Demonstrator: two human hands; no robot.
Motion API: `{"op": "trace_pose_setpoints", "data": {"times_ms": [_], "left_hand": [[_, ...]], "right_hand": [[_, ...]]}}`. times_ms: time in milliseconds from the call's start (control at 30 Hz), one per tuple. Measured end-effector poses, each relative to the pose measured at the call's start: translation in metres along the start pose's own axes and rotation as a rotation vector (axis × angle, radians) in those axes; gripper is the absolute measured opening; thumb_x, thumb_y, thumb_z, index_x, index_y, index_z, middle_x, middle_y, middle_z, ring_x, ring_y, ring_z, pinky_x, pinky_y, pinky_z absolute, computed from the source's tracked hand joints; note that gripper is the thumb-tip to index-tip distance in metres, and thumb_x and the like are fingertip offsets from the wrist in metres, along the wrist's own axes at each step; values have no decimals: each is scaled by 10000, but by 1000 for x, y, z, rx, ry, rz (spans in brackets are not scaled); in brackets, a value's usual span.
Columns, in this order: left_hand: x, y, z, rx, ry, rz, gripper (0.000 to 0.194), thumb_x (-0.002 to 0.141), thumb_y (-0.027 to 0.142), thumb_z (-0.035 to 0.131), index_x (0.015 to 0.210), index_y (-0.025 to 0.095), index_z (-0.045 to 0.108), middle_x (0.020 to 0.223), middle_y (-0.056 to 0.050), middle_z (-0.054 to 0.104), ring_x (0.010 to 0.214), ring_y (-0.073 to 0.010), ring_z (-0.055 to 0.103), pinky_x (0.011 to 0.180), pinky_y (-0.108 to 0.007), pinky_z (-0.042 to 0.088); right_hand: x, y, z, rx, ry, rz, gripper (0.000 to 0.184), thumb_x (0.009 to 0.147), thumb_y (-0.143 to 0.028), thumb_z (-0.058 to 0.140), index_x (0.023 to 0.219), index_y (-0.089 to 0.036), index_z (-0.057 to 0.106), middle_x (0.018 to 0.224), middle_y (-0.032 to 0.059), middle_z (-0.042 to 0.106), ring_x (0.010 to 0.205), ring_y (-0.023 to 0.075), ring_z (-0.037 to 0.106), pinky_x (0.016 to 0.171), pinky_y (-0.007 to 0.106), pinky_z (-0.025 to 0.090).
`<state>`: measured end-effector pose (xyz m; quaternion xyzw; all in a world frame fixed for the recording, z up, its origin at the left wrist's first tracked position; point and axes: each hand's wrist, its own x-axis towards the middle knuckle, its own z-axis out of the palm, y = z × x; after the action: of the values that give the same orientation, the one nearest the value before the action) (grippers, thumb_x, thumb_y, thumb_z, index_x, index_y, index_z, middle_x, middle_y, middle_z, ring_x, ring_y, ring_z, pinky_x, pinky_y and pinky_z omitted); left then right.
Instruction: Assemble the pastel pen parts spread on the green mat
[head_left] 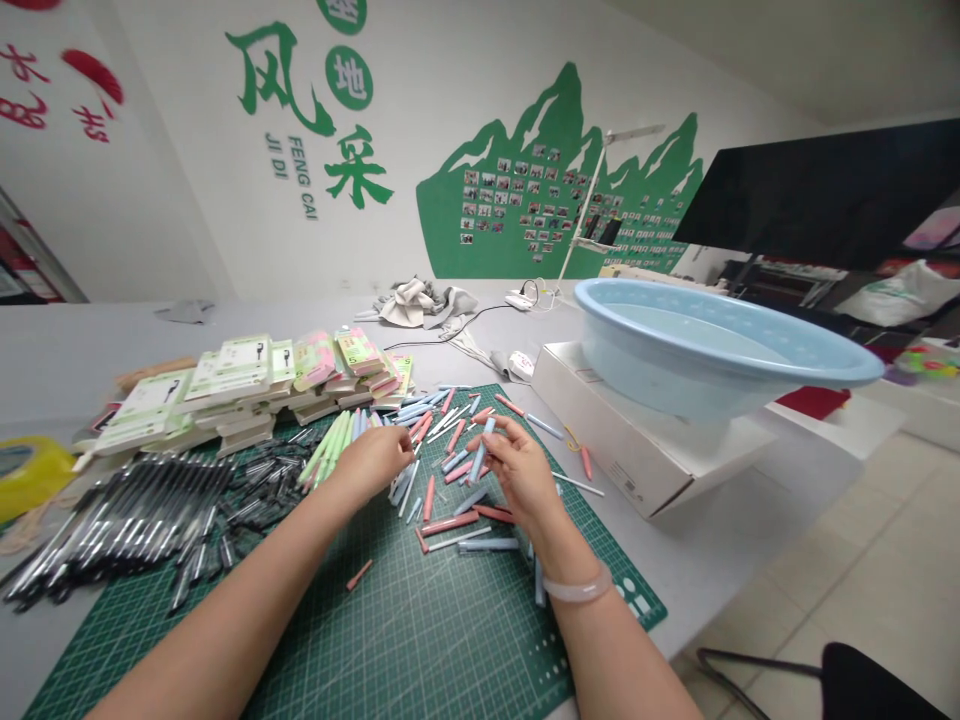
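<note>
My right hand [520, 470] pinches a light blue pen barrel [482, 450] between thumb and fingers, above the scattered pen parts. My left hand [384, 456] is closed just to the left, its fingertips curled down by some white refills [409, 487]; what it grips, if anything, is hidden. Around and below both hands lie pink pen barrels [454, 523], light blue barrels [489, 545] and small caps on the green cutting mat [360, 650]. A row of light green pens [330, 447] lies beside my left wrist.
Black pens [127, 520] are heaped at left, with stacked small boxes [247, 370] behind them and yellow tape [34, 475] at the edge. A blue basin [667, 370] stands on a white carton [600, 430] at right. Cloth gloves [420, 302] lie at the back.
</note>
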<state>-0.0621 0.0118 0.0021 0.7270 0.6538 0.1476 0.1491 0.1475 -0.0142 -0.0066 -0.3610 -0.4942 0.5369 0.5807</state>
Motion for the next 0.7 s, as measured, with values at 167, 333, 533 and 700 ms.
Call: {"op": "trace_pose_setpoints", "data": {"times_ms": [167,333,533,700], "left_hand": [[-5,7,7,185,-59,-19,141,708,278,549,761,217,665,856,-93,682,828,-256,615,618,-285,395],[-4,21,20,235,-62,-56,204,717,234,543,848,142,669,932,-187,671,893,-304,622,691,-341,441],[1,24,26,230,-64,-72,246,750,212,501,903,124,672,913,-211,675,896,-316,632,708,-373,461],[5,21,29,222,-59,-78,267,763,308,508,883,141,678,931,-199,675,899,-309,629,703,-358,459]], "right_hand": [[-2,6,5,-88,-10,-29,253,724,-268,644,968,-204,630,768,29,689,661,169,621,542,253,465],[-10,-1,13,-197,-55,-129,131,728,-214,640,851,-213,685,866,40,685,805,200,624,689,311,484],[-26,-23,24,-420,-79,-501,182,753,-162,639,860,-289,714,856,25,687,907,217,576,893,402,395],[-30,-30,26,-422,-85,-532,204,771,-152,622,881,-301,708,843,21,685,888,219,573,868,406,398]]}}
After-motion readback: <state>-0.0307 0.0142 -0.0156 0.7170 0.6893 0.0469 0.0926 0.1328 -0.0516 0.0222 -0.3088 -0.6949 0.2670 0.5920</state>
